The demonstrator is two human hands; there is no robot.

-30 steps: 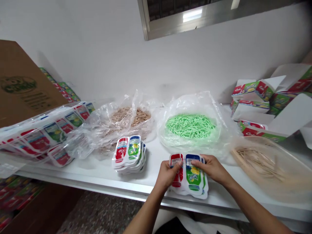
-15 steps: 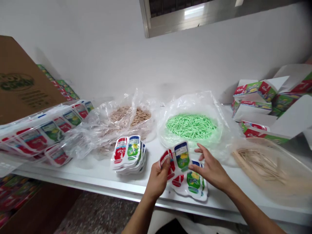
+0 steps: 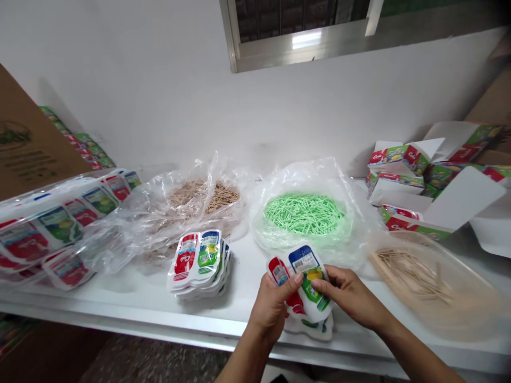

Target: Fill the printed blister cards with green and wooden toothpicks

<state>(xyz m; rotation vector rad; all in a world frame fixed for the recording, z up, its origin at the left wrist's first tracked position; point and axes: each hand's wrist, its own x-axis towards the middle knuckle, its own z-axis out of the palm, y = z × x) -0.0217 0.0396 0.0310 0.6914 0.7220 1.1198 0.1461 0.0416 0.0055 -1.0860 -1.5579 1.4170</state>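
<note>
Between my hands is a flat double sachet [image 3: 308, 273], one half red, the other green and blue with a lemon picture. My left hand [image 3: 271, 306] pinches its red side, thumb on the front. On its right edge, my right hand [image 3: 346, 291] closes thumb and fingers. Beneath it, partly hidden, more sachets [image 3: 315, 329] lie on the white table near the front edge. To the left sits a neat stack of the same double sachets [image 3: 198, 263]. Behind my hands, an open plastic bag holds bright green sticks [image 3: 305, 213].
Brown sticks [image 3: 221, 197] fill a clear bag at back left. A plastic bag of sachets [image 3: 59, 223] and a cardboard box [image 3: 32, 143] stand farther left. On the right are a tray [image 3: 471, 303] with thin brown sticks and several open printed boxes [image 3: 415, 221].
My right hand, fingers apart before, has closed on the sachet's right edge. The sachet is now lower and turned. The view has shifted slightly.
</note>
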